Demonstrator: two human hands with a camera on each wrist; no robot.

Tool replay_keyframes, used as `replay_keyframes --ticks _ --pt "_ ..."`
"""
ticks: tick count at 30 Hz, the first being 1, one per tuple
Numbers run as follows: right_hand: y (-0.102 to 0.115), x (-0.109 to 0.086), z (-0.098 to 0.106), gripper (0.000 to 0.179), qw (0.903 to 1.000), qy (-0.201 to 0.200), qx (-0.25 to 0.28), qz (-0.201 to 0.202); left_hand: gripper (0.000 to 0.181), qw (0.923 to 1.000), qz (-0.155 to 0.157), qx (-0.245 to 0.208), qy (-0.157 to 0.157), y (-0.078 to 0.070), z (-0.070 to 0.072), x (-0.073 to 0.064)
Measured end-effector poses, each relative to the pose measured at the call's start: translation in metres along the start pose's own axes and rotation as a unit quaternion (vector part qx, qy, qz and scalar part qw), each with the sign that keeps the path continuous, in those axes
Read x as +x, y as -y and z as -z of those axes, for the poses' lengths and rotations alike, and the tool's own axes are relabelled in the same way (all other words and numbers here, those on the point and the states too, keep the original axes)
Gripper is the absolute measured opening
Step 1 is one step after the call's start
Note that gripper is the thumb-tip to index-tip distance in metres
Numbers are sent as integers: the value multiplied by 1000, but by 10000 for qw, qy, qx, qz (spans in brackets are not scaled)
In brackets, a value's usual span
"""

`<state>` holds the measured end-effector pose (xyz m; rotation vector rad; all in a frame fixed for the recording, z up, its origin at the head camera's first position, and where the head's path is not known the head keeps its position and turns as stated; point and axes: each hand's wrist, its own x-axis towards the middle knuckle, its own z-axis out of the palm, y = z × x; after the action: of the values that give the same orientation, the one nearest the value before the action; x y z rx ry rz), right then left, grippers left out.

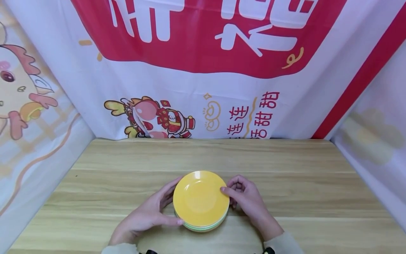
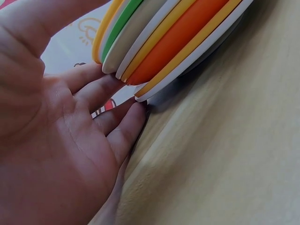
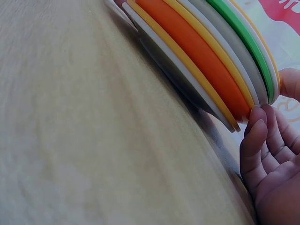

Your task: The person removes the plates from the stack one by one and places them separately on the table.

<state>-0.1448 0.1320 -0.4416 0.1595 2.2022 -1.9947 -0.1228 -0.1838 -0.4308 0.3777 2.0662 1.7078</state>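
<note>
A stack of round plates [image 1: 203, 228] sits on the table in front of me, with a yellow plate [image 1: 199, 199] on top. Its side shows green, white, grey, yellow and orange rims [image 2: 164, 51]. My left hand [image 1: 149, 213] holds the stack from the left, thumb at the near edge and fingers round the far-left side. In the left wrist view its fingertips touch several rims. On the right, my right hand [image 1: 248, 199] grips the edge, thumb over the yellow plate's rim and curled fingers against the side. The lowest plate's underside is partly in shadow.
The wood-grain table [image 1: 311, 190] reaches back to a printed cloth [image 1: 196, 84] with red and white patterns. More cloth hangs at the left [image 1: 35, 106] and right [image 1: 374, 134] sides.
</note>
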Motion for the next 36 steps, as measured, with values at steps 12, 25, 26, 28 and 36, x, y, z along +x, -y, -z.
replay_keyframes --ticks 12,25,26,28,36 --pt "3 -1 -1 24 9999 -72 72 -60 106 10000 18 30 64 0 3 2" --pt "3 0 -1 22 9999 -70 81 -38 105 9999 -9 -77 64 3 3 1" --pt "3 0 -1 22 9999 -70 68 -43 105 10000 -19 -57 62 3 3 1" --pt "4 0 -1 22 9999 -60 66 -50 105 10000 -20 -58 74 2 3 1" --pt "3 0 -1 20 9999 -107 90 -59 105 9996 -136 -206 149 3 2 1"
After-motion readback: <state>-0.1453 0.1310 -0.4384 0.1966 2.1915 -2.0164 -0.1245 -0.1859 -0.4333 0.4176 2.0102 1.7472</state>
